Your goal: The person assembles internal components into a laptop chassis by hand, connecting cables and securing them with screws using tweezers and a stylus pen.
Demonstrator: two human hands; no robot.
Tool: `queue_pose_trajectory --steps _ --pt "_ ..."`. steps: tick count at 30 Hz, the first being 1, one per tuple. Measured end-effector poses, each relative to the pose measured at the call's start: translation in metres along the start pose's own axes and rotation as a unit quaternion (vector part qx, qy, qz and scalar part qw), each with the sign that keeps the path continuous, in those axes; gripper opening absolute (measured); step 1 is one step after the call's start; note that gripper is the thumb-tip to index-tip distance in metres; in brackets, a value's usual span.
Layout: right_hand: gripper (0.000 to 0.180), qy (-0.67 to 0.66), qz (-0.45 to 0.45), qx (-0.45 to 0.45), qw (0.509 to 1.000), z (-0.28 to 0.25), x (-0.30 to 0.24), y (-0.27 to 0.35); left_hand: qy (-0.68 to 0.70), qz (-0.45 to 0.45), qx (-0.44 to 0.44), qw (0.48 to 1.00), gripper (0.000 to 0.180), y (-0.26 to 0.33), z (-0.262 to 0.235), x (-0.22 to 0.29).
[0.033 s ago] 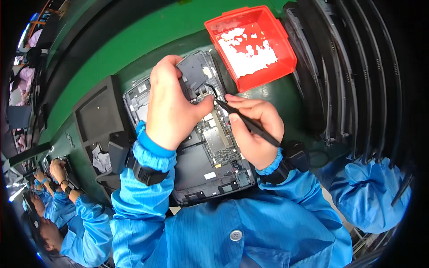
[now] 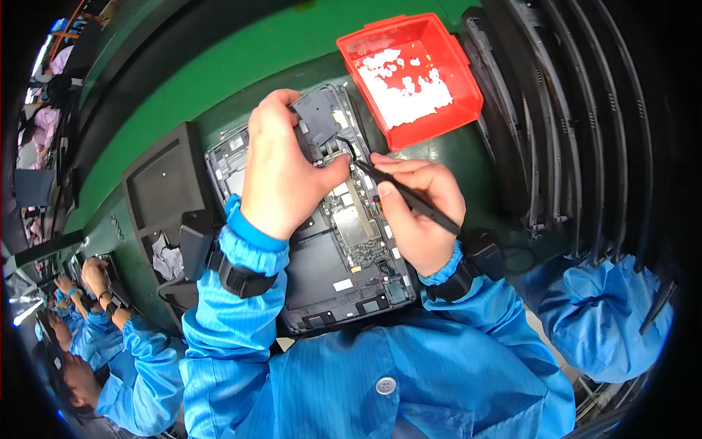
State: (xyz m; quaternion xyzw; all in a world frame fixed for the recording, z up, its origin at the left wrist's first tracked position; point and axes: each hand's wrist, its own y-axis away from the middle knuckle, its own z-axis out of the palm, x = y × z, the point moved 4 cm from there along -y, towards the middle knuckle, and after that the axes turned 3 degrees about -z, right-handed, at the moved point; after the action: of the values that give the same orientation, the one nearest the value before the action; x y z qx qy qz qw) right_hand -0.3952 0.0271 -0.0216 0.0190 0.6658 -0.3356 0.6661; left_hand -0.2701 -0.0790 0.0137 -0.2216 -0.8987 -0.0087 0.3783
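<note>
An opened flat electronic device (image 2: 314,274), dark-cased like a laptop or tablet, lies tilted in front of me, with its green circuit board (image 2: 355,227) exposed. My left hand (image 2: 285,172) rests over its far left part, fingers bent and thumb stretched away from them, thumb tip on the board's far end near a short black cable (image 2: 347,143). Pinched in my right hand (image 2: 424,212) is a black slender tool (image 2: 413,197) with a tapered end; whether it is tweezers or a pry stick I cannot tell. Its tip meets the board beside my left thumb.
Beyond the device stands a red bin (image 2: 468,95) with small white pieces. Dark curved panels (image 2: 574,110) stand in a row at right. A black tray (image 2: 164,175) and crumpled grey film (image 2: 168,260) lie at left. A co-worker's hand (image 2: 95,276) is farther left.
The view has shifted very slightly. Both hands and the tool keep the same places on the device.
</note>
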Motion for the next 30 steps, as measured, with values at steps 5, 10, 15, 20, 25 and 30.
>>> queue_pose_trajectory --steps 5,10,15,20,25,30 --pt "0.017 -0.115 0.090 0.026 0.989 -0.008 -0.012 0.001 -0.123 0.062 0.058 0.989 0.076 0.024 -0.031 0.003" --pt "0.019 -0.172 0.184 -0.015 0.968 -0.005 -0.015 0.023 0.089 -0.104 0.062 0.989 0.063 0.093 -0.058 -0.050" --pt "0.018 -0.175 0.205 -0.033 0.962 0.001 -0.013 0.031 0.256 -0.210 0.049 0.942 0.054 0.110 -0.054 -0.056" --pt "0.014 -0.250 0.230 -0.002 0.941 0.002 -0.013 0.031 0.259 -0.202 0.112 0.938 0.050 0.102 -0.062 -0.058" --pt "0.010 -0.358 0.259 -0.019 0.897 0.014 -0.020 0.018 0.463 -0.263 0.067 0.844 0.029 0.067 -0.085 -0.072" --pt "0.013 -0.354 0.143 0.007 0.924 0.006 -0.041 -0.009 0.612 -0.249 0.000 0.751 0.029 0.007 -0.114 -0.090"
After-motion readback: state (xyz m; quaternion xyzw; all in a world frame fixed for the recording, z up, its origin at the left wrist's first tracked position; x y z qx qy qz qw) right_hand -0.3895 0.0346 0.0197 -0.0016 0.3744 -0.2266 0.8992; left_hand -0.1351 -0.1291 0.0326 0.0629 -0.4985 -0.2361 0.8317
